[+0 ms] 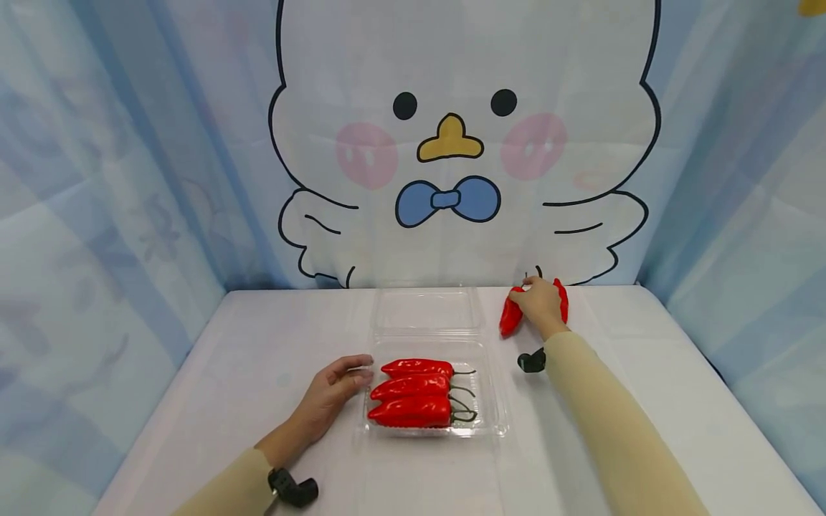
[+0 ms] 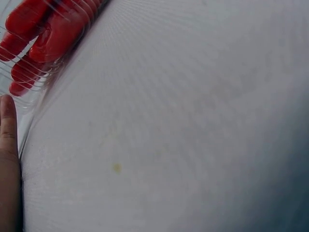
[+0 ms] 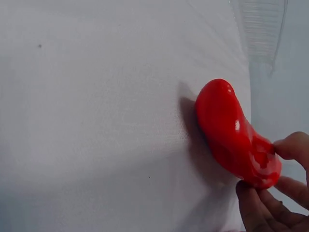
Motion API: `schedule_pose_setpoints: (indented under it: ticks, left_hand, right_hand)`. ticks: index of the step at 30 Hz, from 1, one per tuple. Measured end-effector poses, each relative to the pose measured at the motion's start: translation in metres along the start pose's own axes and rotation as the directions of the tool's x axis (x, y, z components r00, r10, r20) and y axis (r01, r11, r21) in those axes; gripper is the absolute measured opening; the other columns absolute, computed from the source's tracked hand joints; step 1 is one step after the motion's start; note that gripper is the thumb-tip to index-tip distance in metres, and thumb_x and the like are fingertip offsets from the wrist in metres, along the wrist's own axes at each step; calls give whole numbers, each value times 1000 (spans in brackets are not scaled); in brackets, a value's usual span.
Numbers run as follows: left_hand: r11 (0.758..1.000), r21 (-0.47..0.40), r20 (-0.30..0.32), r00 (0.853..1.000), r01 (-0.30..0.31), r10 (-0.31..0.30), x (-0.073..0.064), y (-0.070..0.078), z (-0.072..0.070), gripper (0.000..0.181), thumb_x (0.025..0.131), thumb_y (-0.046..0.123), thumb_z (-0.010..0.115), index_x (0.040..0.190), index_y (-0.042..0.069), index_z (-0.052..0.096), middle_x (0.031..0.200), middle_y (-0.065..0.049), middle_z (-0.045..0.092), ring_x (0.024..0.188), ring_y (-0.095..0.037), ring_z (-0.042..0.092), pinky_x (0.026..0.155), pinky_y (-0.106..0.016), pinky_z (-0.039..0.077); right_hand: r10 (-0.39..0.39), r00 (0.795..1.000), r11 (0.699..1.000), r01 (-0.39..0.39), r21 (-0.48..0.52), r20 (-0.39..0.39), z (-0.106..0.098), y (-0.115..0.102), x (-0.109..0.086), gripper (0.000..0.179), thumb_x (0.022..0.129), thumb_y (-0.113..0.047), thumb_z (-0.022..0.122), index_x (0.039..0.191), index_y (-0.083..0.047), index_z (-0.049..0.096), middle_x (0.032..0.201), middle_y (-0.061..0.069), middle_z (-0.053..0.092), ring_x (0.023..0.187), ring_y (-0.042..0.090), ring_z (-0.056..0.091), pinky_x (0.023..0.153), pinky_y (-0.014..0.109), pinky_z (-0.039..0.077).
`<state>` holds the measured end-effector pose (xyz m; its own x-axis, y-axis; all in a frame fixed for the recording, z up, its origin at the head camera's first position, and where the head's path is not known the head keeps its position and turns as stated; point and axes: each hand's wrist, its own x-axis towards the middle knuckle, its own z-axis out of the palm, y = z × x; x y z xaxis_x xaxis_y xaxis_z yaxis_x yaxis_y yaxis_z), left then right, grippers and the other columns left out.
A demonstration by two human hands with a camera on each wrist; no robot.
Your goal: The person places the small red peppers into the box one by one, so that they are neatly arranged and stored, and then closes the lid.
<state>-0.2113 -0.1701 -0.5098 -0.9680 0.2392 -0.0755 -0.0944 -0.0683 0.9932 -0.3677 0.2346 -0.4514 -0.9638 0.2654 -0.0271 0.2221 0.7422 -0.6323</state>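
At the back right of the table, my right hand (image 1: 540, 304) pinches a red chili pepper (image 1: 510, 317) between thumb and fingers, near its stem end. In the right wrist view this pepper (image 3: 227, 125) casts a shadow on the white cloth. Just right of that hand lies another red pepper (image 1: 563, 301), partly hidden behind it. My left hand (image 1: 325, 398) rests with extended fingers at the left edge of a clear plastic box (image 1: 493, 423). Inside the box lie three red peppers (image 1: 413, 388) side by side, green stems pointing right.
The box's clear lid (image 1: 426, 311) lies folded back toward the rear edge of the white table (image 1: 258, 344). Behind hangs a curtain (image 1: 452, 251) with a cartoon bird, and blue curtains flank both sides. Black wrist devices (image 1: 532, 360) sit at both cuffs.
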Motion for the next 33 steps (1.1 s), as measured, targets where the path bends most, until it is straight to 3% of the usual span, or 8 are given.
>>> schedule_pose_setpoints:
  ticks: [9,14,19,25,33]
  left_hand:
    - [1000,10,3,1000,-5,5,0,0,1,53,98,15,67,145,-2,49,150,-22,51,120,-14,63,104,-22,51]
    - [1000,19,-2,1000,-6,6,-1,0,1,53,98,15,67,145,-1,50,149,-21,52,122,-17,62,104,-22,51]
    - [1000,28,1,1000,-8,8,-1,-1,2,53,97,15,67,145,-1,50,149,-21,52,122,-18,62,104,-22,51]
    - [1000,24,0,1000,-11,11,-1,-1,2,53,98,15,66,145,-2,49,149,-21,52,119,-15,63,105,-22,51]
    - [1000,14,-5,1000,-2,2,0,-1,2,52,98,14,66,145,-2,49,150,-22,51,121,-16,63,105,-22,51]
  right_hand:
    - [39,995,999,-41,15,90,-12,2,-6,49,97,-29,67,131,6,61,132,27,62,118,38,55,99,45,53]
    - [90,981,994,-98,39,172,-19,8,-9,57,97,-32,66,138,7,57,137,28,58,119,39,54,99,47,54]
    - [134,964,977,-167,131,229,-20,15,-9,58,98,-30,65,143,3,54,141,27,54,118,36,52,101,45,53]
    - [108,962,959,-167,230,250,-23,15,-17,58,98,-27,66,144,4,50,142,26,52,114,32,58,103,39,55]
    - [36,968,960,-103,260,248,-33,8,-31,53,98,-29,61,135,6,47,135,27,58,103,28,69,100,40,57]
